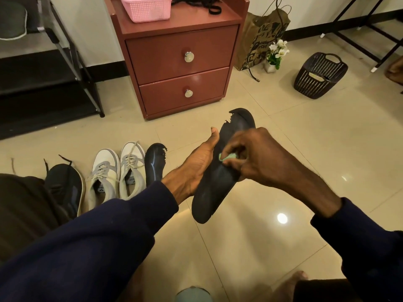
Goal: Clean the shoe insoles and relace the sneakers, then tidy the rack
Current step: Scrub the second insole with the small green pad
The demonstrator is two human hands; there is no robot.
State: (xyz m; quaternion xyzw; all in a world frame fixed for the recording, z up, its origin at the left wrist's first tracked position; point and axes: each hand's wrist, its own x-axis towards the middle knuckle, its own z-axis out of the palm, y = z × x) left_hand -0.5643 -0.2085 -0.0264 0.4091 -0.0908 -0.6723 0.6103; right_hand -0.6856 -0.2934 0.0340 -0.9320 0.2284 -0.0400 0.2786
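Note:
My left hand (194, 166) holds a black insole (220, 171) from underneath, thumb up along its left edge; the toe end is torn. My right hand (250, 155) pinches a small pale green cloth (227, 157) and presses it onto the insole's middle. A second black insole (155, 163) with a ragged tip lies on the floor. Left of it stands a pair of white and grey sneakers (118, 171), laced. A black sneaker (65, 186) with loose laces sits further left. Black laces (202, 3) lie on the red cabinet top.
A red two-drawer cabinet (181, 62) stands ahead with a pink basket (146, 7) on it. A black shoe rack (43, 68) is at left. A paper bag (261, 38), a small flower pot (275, 55) and a dark basket (319, 76) stand on the tiled floor at right.

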